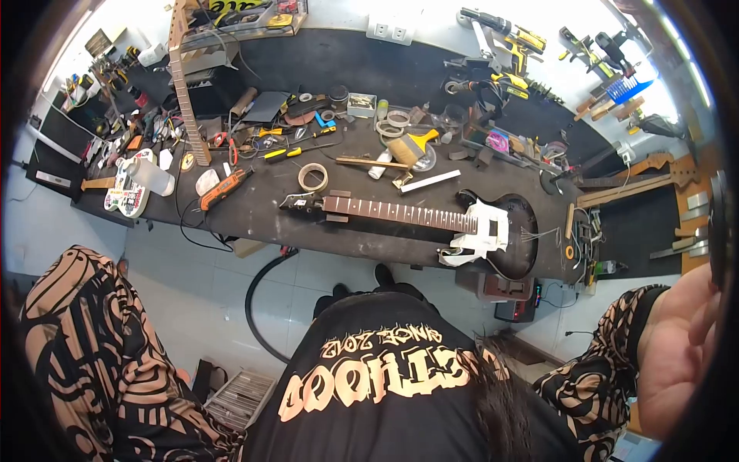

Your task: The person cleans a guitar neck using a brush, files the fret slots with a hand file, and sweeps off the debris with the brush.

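Observation:
My right hand [676, 358] is raised close to the camera at the right edge, its palm side showing. Its fingers look curled and are partly cut off by the edge of view. A dark, curved-rimmed object [719, 231] borders the fingers; I cannot make out its kind. My left hand is out of view; only the patterned left sleeve [92, 339] shows. On the bench, away from both hands, lies a dark electric guitar [525, 223]. White masking covers part of its body by the fretboard [400, 213], and no strings show along the neck.
The dark workbench [262, 208] holds a tape roll [312, 177], an orange rotary tool [225, 190], a yellow-handled brush [416, 148] and a spray bottle [150, 175]. A guitar neck [187, 108] stands upright. Drills [523, 38] hang on the wall. A black hose [250, 300] curves over the floor.

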